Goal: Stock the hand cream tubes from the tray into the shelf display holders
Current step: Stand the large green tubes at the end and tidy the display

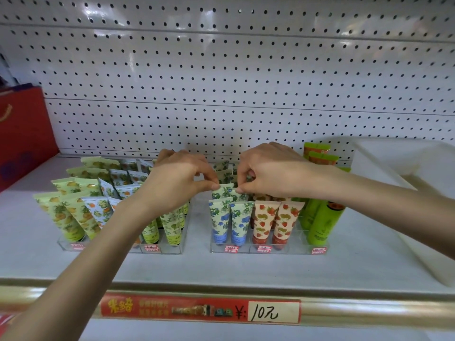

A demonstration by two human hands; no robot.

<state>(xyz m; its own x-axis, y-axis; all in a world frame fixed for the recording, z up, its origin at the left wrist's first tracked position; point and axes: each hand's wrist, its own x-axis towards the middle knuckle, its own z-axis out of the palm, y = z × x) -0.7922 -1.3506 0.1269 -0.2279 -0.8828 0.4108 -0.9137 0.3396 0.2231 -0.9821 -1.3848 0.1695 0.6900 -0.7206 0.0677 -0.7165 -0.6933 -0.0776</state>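
Shelf holder [268,249] — both hands [177,178] [268,171] pinch one blue-flowered tube [227,191].

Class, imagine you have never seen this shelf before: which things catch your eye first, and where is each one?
Centre frame, the left hand and right hand pinch the top edges of blue-flowered tubes in the right clear holder. In front stand strawberry tubes; pineapple tubes fill the left holder. A red price strip reading 10 sits on the shelf's front rail.
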